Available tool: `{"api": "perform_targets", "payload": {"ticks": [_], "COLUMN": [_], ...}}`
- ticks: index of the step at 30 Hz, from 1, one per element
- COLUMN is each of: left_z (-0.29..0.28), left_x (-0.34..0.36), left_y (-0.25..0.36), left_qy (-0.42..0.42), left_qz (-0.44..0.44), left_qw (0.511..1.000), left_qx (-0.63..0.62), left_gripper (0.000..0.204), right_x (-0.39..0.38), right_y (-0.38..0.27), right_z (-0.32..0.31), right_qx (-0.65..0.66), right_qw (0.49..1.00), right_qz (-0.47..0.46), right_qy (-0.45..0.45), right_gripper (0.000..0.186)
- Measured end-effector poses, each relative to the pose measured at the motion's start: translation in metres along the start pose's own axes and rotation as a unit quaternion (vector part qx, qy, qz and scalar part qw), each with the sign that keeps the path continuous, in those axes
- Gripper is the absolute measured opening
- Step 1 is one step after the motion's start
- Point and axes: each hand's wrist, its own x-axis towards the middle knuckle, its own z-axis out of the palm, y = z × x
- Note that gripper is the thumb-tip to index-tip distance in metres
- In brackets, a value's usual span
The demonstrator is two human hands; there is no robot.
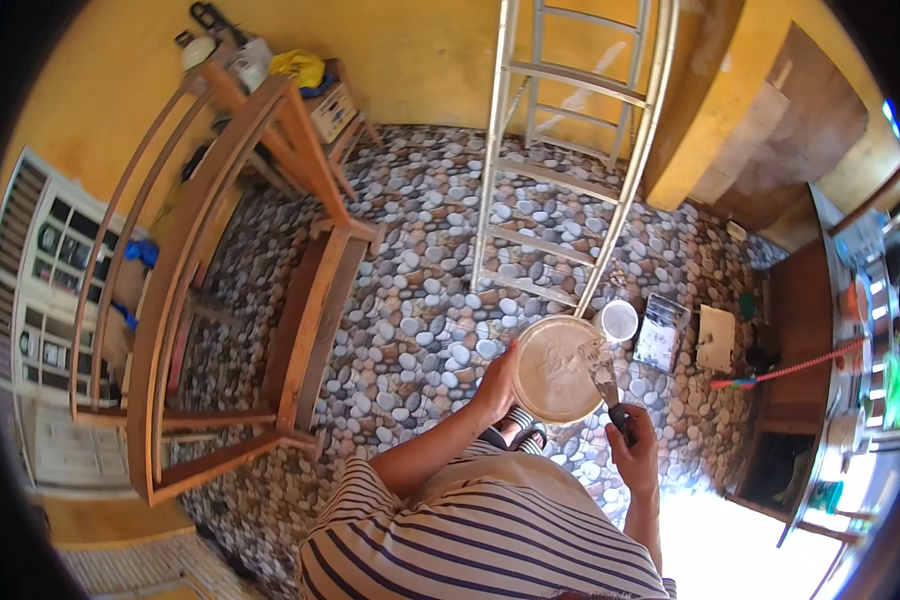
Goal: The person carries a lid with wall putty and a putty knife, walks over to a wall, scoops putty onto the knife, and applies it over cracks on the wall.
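Note:
My left hand (498, 390) is closed on the left rim of a round, pale beige lid or shallow container (543, 380), which has smears of pasty material on it. My right hand (630, 435) grips the dark handle of a putty knife (598, 372), whose paste-smeared blade lies over the container's right part. Just beyond the container, a white bucket (619, 320) stands on the pebble-patterned floor, beside a white-smeared paint tray (658, 331).
An aluminium ladder (553, 237) stands ahead of me. Stacked wooden furniture (305, 335) fills the left side, with a yellow bundle (300, 67) behind it. A beige board (714, 340) lies right of the tray. A cluttered wooden counter (790, 350) runs along the right.

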Motion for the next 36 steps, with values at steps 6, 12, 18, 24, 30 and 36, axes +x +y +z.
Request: {"api": "perform_targets", "payload": {"ticks": [6, 12, 18, 24, 30, 36], "left_z": [-0.047, -0.096, -0.177, -0.238, -0.278, -0.295], "left_x": [-0.038, -0.031, 0.004, 0.021, 0.049, 0.124], "left_y": [0.013, 0.062, 0.149, 0.254, 0.339, 0.394], "left_qy": [0.096, 0.165, 0.177, 0.207, 0.213, 0.21], "left_qz": [0.066, 0.135, 0.226, 0.24, 0.229, 0.227], "left_qw": [0.992, 0.972, 0.948, 0.935, 0.934, 0.933], "left_qx": [-0.048, -0.099, -0.139, -0.162, -0.173, -0.183], "left_gripper": [0.059, 0.056, 0.054, 0.06, 0.061, 0.059], "right_x": [0.039, 0.085, 0.155, 0.225, 0.283, 0.366], "right_y": [-0.024, -0.064, -0.121, -0.187, -0.243, -0.251], "right_z": [0.028, 0.093, 0.185, 0.29, 0.372, 0.414], "right_qx": [-0.016, 0.006, -0.012, -0.101, -0.103, -0.091], "right_qw": [0.994, 0.98, 0.963, 0.934, 0.933, 0.951], "right_qz": [-0.057, -0.1, -0.095, -0.094, -0.103, -0.045], "right_qy": [-0.095, -0.175, -0.252, -0.329, -0.329, -0.291], "right_gripper": [0.024, 0.022, 0.026, 0.025, 0.024, 0.022]}}
